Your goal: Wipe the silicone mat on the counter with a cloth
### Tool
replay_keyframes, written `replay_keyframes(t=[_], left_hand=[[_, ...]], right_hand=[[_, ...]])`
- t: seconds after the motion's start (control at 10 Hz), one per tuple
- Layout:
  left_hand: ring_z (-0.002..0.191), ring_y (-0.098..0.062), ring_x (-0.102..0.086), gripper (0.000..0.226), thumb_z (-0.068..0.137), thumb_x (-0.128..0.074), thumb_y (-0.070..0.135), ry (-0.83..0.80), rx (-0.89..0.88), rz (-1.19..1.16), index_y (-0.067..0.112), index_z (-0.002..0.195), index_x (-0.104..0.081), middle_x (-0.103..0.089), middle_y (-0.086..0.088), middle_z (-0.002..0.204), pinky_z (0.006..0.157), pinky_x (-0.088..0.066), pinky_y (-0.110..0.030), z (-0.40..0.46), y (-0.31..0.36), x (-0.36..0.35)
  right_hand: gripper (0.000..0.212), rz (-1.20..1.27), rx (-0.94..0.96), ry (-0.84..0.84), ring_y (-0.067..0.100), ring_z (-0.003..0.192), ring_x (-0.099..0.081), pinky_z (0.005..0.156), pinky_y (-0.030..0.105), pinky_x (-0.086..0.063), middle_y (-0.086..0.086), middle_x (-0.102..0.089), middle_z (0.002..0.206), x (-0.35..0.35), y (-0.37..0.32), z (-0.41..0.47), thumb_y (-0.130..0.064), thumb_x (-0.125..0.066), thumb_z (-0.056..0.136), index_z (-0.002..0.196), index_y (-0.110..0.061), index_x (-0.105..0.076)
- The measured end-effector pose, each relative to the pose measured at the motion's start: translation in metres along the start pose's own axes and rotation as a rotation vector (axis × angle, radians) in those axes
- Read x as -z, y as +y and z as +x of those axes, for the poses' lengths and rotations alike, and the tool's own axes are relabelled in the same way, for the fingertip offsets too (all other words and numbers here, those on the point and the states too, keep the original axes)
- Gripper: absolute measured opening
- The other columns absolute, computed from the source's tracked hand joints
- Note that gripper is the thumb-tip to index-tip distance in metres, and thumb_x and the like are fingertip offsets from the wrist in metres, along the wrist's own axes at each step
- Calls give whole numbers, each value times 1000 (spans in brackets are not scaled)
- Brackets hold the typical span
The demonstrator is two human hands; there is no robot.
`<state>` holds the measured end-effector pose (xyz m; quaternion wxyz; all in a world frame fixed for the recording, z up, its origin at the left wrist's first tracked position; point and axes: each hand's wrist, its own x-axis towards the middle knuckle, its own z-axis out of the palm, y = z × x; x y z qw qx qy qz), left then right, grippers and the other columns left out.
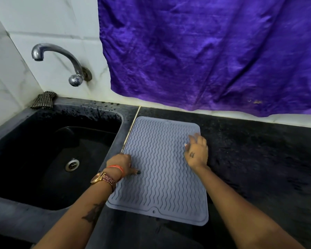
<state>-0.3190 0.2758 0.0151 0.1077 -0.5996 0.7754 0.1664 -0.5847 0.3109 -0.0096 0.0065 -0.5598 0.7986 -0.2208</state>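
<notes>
Resting on grey mat (pixel 160 164): left hand (pixel 121 163) curled at left edge, right hand (pixel 197 151) flat, blurred.

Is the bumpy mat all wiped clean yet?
Not yet. The grey silicone mat lies flat on the black counter. The left hand and right hand both rest on the mat, but neither holds a cloth. A checked cloth sits at the sink's far corner. Fetching it and wiping are still left.
</notes>
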Motion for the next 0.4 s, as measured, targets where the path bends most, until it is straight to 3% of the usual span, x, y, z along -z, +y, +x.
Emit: replay_keyframes(t=[0.2,0.3,0.4], left_hand=[[111,-26,-52,67,74,-64,59,36,-43,94,14,119,-47,-51,-10,124,93,-48,-40,-8,5,8],[119,-28,-46,72,74,-59,64,162,-118,129,17,126,-42,-46,-9,129,97,-43,-41,-10,9,19],[122,-26,-42,69,81,-49,65,381,-198,156,20,132,-37,-42,-7,135,97,-41,-38,-12,18,34]], right_hand=[[60,-53,178,-228,22,143,-12,116,38,-9,5,-19,155,-8,-26,-35,-48,-35,95,144,-15,-28],[68,-55,238,-211,20,145,-2,116,35,4,4,-10,157,3,-44,-32,-54,-30,94,147,-13,-18],[72,-60,263,-153,19,145,3,115,34,8,5,-4,158,21,-63,-23,-56,-27,94,148,-12,-10]])
